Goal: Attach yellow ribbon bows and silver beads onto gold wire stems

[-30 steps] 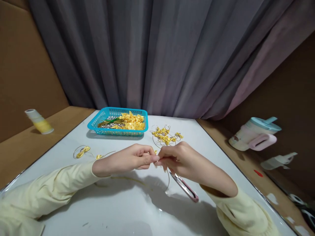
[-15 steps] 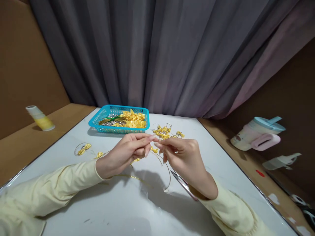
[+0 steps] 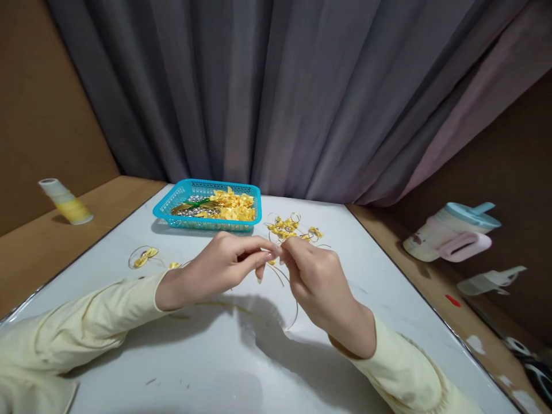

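Note:
My left hand (image 3: 224, 261) and my right hand (image 3: 317, 282) meet over the middle of the table, fingertips pinched together and touching. What lies between the tips is mostly hidden; a thin gold cord (image 3: 296, 313) trails out below them. Just behind the fingertips a bit of yellow ribbon bow (image 3: 271, 263) shows. Beyond my hands lies a cluster of yellow bows with silver beads (image 3: 287, 227) and looped cords. To the left rests a single beaded yellow bow (image 3: 145, 257) on its cord loop.
A blue basket (image 3: 207, 226) holds yellow bows and silver beads at the back of the white table (image 3: 194, 368). Yellow thread on a spool (image 3: 71, 207) stands at left. On the right are a lidded cup (image 3: 448, 233), a small clear bottle (image 3: 487, 282) and a red piece (image 3: 452, 301).
My right hand has turned and closed further, its knuckles shifting left. My left hand has flattened over, fingers pointing right. The scissors seen beside my right wrist are now hidden behind it.

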The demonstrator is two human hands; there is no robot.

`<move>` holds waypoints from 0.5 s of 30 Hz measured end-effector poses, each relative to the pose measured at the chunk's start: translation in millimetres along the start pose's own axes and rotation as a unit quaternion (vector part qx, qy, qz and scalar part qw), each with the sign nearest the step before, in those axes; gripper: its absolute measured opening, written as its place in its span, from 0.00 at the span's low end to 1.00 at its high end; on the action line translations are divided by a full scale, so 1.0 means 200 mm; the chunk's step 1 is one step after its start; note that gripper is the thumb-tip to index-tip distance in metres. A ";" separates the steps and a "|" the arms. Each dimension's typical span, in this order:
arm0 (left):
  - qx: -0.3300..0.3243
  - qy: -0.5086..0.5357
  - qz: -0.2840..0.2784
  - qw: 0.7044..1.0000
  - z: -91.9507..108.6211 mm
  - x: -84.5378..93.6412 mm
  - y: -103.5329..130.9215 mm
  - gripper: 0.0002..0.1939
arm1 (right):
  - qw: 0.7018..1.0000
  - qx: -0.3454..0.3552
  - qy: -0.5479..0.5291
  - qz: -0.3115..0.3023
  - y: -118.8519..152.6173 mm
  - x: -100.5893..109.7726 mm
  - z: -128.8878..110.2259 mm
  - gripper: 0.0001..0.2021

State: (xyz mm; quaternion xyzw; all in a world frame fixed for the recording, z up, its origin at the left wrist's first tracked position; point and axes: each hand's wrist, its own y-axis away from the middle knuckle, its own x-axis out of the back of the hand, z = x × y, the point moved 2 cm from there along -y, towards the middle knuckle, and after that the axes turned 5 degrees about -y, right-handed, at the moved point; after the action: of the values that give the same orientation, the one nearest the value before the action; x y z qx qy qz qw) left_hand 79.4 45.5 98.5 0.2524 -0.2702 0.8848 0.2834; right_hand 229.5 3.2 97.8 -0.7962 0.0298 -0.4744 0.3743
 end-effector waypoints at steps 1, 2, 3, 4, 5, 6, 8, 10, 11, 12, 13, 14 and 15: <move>-0.011 -0.021 -0.003 1.000 0.00 0.00 0.00 0.10 | 1.000 0.000 0.005 -0.008 0.00 -0.01 0.00 0.11; -0.017 -0.033 -0.006 0.999 0.01 0.00 0.00 0.11 | 1.000 0.000 0.001 -0.016 0.00 -0.01 0.00 0.11; -0.017 -0.036 -0.009 0.999 0.01 0.00 0.00 0.11 | 1.000 -0.001 -0.010 -0.025 0.00 -0.01 0.00 0.11; -0.012 -0.034 -0.011 0.999 0.01 0.00 0.00 0.11 | 0.999 -0.002 -0.027 -0.034 -0.01 0.00 0.01 0.11; 0.000 -0.024 -0.013 1.000 0.01 0.00 0.00 0.11 | 0.998 -0.007 -0.050 -0.044 -0.02 0.01 0.01 0.12; 0.016 -0.010 -0.016 1.000 0.01 0.00 0.00 0.11 | 0.995 -0.016 -0.077 -0.060 -0.03 0.02 0.02 0.12; 0.055 0.024 -0.021 0.998 0.01 0.00 -0.01 0.12 | 0.981 -0.051 -0.146 -0.115 -0.05 0.05 0.04 0.13; 0.084 0.064 -0.019 0.994 0.01 0.01 -0.02 0.12 | 0.945 -0.107 -0.238 -0.199 -0.07 0.07 0.06 0.11; 0.094 0.080 -0.017 0.992 0.01 0.02 -0.02 0.12 | 0.919 -0.133 -0.284 -0.237 -0.08 0.08 0.07 0.10; 0.100 0.094 -0.016 0.990 0.01 0.02 -0.02 0.11 | 0.895 -0.154 -0.325 -0.264 -0.08 0.09 0.08 0.12; 0.103 0.107 -0.017 0.989 0.01 0.02 -0.02 0.11 | 0.876 -0.170 -0.357 -0.278 -0.08 0.09 0.08 0.13; 0.105 0.116 -0.020 0.988 0.01 0.02 -0.02 0.10 | 0.865 -0.181 -0.376 -0.280 -0.09 0.09 0.08 0.14; 0.106 0.121 -0.024 0.987 0.01 0.02 -0.02 0.10 | 0.861 -0.188 -0.385 -0.273 -0.09 0.09 0.08 0.14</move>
State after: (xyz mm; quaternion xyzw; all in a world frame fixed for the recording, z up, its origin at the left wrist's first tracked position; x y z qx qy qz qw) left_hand 79.0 47.6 104.5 0.1786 -0.1322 0.9255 0.3066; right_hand 246.6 17.1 117.6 -0.9468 -0.2470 -0.1988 0.0549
